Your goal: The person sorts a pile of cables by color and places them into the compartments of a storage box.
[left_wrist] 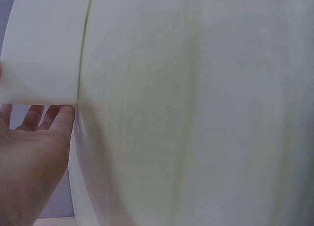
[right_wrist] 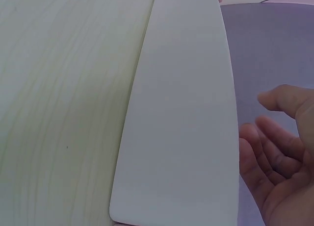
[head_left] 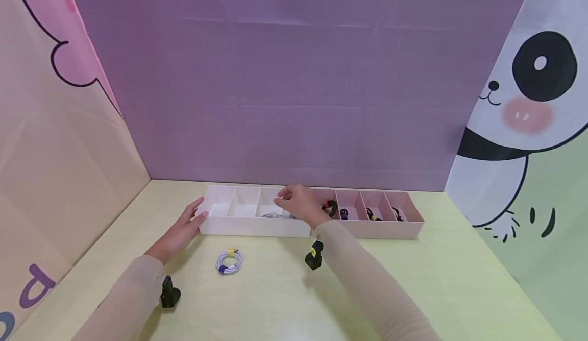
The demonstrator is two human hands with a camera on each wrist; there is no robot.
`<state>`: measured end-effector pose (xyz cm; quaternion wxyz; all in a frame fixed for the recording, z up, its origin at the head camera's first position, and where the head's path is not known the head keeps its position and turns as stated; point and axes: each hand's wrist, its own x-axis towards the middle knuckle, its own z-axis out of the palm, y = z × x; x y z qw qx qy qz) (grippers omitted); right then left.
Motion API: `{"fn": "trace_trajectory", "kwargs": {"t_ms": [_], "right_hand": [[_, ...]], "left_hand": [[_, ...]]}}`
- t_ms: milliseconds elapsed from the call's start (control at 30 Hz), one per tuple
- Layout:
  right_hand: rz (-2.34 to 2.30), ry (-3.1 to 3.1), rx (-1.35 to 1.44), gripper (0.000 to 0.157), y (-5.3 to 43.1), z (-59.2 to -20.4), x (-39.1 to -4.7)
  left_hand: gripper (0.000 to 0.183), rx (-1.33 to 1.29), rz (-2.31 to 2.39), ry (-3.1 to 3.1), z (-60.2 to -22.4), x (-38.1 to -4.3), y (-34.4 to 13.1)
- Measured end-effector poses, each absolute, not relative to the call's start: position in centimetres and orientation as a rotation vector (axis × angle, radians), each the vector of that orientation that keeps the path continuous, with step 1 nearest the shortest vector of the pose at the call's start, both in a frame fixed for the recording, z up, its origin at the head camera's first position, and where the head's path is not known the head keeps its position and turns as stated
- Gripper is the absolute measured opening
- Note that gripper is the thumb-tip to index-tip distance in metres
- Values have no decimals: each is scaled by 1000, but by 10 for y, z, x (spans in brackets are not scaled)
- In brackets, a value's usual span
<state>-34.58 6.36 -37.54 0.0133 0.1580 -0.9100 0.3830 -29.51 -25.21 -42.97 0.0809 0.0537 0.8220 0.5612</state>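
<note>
My left hand (head_left: 186, 223) rests against the left end of the white divided box (head_left: 257, 227), fingers extended along its end wall. In the left wrist view the fingertips (left_wrist: 64, 113) touch that wall. Above the right part of the same box hovers my right hand (head_left: 300, 203), its thumb and loosely bent fingers apart with nothing between them. Below it, white cable (head_left: 274, 215) lies in a compartment, partly hidden by the hand. A coiled white cable (head_left: 239, 263) with yellow and blue ties lies on the table in front of the box.
A pink divided box (head_left: 381, 229) adjoins the white one on the right; several compartments hold dark cables, one a black and red coil (head_left: 333, 208). The purple backdrop (head_left: 294, 101) rises behind both boxes at the rear edge of the wooden table (head_left: 257, 305).
</note>
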Motion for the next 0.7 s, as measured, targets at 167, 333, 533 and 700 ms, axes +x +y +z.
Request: {"fn": "trace_trajectory", "kwargs": {"t_ms": [167, 333, 533, 700], "right_hand": [[1210, -2821, 530, 22, 61, -375, -345], [1231, -2804, 576, 19, 59, -375, -343], [1231, -2794, 643, 18, 55, -374, -339], [1210, -2802, 671, 18, 51, -374, -336]], "left_hand": [[76, 152, 1697, 2441, -430, -297, -252], [77, 186, 1706, 2447, -431, -297, -253], [78, 163, 1690, 2453, -431, -297, -253], [77, 182, 1704, 2454, -430, -295, -253]]}}
